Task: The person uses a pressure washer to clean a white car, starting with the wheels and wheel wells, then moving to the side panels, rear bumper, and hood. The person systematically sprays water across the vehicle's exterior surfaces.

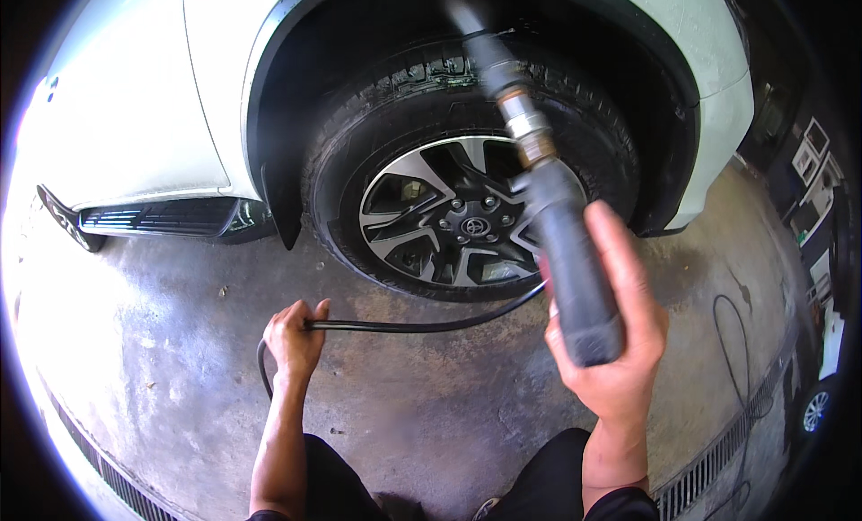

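Observation:
My right hand [620, 332] is wrapped round the dark grey handle of a pressure washer gun [570, 243], raised in front of the car wheel. Its metal coupling and nozzle point up toward the wheel arch, and a blurred whitish streak shows at the tip. My left hand [296, 337] grips a black hose [404, 326], which runs right to the gun and hangs down past my left wrist. Behind the gun stands the wheel [474, 225], with a black tyre [346, 234] and a black and silver alloy rim. The gun hides part of the rim and tyre.
The white car body [135, 99] surrounds the dark wheel arch [287, 90], with a side step [162, 218] at left. Stained concrete floor [431, 377] lies below. Drain grates [709, 463] run along both sides. A thin hose [732, 332] trails at right, near wall-side items.

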A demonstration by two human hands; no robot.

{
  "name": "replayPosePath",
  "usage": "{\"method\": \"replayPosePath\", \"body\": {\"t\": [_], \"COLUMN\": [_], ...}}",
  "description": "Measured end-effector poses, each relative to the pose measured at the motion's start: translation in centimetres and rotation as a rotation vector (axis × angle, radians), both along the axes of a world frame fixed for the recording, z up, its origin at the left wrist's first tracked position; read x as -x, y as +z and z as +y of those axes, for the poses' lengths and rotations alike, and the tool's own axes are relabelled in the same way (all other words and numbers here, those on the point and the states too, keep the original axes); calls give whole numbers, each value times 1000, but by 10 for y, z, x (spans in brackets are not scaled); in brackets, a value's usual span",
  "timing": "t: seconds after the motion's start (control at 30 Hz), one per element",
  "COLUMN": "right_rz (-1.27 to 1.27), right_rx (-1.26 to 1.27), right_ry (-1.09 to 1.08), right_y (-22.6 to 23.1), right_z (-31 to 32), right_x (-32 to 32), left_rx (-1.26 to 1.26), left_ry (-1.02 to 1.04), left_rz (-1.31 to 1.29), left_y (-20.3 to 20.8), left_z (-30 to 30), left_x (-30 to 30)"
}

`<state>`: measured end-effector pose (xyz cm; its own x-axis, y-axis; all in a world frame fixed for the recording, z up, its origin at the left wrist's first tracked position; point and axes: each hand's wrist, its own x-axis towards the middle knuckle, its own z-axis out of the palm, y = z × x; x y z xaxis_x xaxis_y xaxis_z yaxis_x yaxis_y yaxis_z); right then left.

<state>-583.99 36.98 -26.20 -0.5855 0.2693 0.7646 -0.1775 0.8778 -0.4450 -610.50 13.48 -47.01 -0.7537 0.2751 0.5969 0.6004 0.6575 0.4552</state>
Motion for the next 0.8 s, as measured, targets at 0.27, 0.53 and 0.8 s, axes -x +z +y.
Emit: {"method": "replayPosePath", "body": {"t": [0.27,0.53,0.8], "right_rz": [35,36,55], "right_rx": [-352,-244,-324], "right_ry": [-109,-272,-331], "right_y": [-15,-32,-38], "right_z": [-3,-6,-13], "right_x": [8,-19,-30], "left_rx": [-6,-12,-21], "left_ry": [-25,-118,-191], "left_rz": [-42,-45,-114], "left_y": [-11,-40,-54], "left_z": [47,68,74], "left_x": [-16,-24,-28]}}
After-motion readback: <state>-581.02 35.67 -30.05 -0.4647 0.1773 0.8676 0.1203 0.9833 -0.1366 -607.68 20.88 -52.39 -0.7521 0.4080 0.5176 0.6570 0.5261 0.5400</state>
